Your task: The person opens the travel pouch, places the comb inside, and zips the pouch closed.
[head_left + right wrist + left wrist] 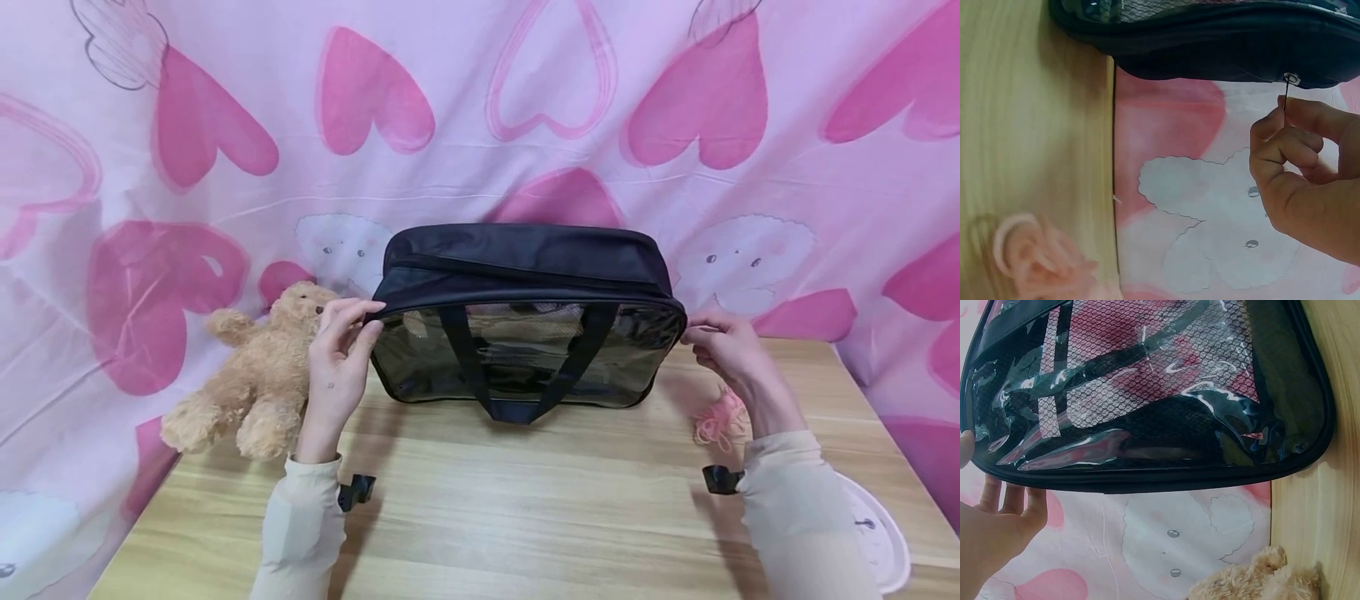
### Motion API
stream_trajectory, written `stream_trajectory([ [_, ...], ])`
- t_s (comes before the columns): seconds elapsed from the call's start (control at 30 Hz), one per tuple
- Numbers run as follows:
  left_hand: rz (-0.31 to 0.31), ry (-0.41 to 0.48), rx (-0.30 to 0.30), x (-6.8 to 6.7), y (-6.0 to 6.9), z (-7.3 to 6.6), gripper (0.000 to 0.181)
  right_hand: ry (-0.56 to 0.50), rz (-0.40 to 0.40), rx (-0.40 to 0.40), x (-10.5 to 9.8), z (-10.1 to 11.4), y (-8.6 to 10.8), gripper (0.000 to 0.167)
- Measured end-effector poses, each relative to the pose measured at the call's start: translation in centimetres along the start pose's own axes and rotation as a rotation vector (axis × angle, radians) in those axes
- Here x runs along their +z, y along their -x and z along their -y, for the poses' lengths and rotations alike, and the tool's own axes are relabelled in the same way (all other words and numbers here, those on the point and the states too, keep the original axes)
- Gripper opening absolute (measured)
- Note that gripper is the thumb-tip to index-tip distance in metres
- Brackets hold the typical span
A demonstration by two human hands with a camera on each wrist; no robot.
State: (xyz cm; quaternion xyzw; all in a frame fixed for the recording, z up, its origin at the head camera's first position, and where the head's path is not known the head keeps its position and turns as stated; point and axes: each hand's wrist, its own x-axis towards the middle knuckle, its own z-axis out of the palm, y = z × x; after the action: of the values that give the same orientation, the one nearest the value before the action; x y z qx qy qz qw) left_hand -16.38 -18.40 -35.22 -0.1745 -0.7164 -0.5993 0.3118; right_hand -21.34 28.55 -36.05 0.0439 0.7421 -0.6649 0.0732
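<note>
A black bag [528,262] with a clear, dark-tinted front panel and mesh stands upright on the wooden table. Its black strap handle [525,410] hangs down the front. At the bag's upper left corner my left hand [339,354] grips the edge, thumb in front and fingers behind, as the left wrist view also shows. My right hand [727,350] is at the upper right corner. In the right wrist view its thumb and forefinger pinch a thin dark zipper pull [1285,103], which hangs from a small metal piece on the bag's side. What the bag holds is unclear.
A tan teddy bear [262,371] leans at the left, beside my left hand. Pink yarn-like material [722,417] lies below my right wrist. Partly under my right sleeve is a white round object [885,533]. A heart-patterned cloth [465,192] hangs behind the table.
</note>
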Motion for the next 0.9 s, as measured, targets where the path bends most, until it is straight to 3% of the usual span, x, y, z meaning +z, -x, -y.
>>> stream_trajectory([
  [0.2,0.011,-0.004,0.011,-0.1,0.0,0.1,0.019,-0.083,-0.021,-0.009,0.5,-0.5,0.1,0.029],
  [0.43,-0.011,-0.014,-0.006,-0.2,0.1,0.4,0.02,-0.207,0.041,-0.042,1.2,-1.6,-0.5,0.024],
  [0.63,-0.011,-0.046,-0.002,-0.6,0.4,0.6,0.021,-0.311,0.016,-0.068,2.0,-3.2,-0.6,0.024],
  [0.9,-0.022,-0.036,-0.008,0.1,0.4,-0.1,0.02,-0.422,0.021,-0.116,2.0,-4.4,-1.0,0.022],
])
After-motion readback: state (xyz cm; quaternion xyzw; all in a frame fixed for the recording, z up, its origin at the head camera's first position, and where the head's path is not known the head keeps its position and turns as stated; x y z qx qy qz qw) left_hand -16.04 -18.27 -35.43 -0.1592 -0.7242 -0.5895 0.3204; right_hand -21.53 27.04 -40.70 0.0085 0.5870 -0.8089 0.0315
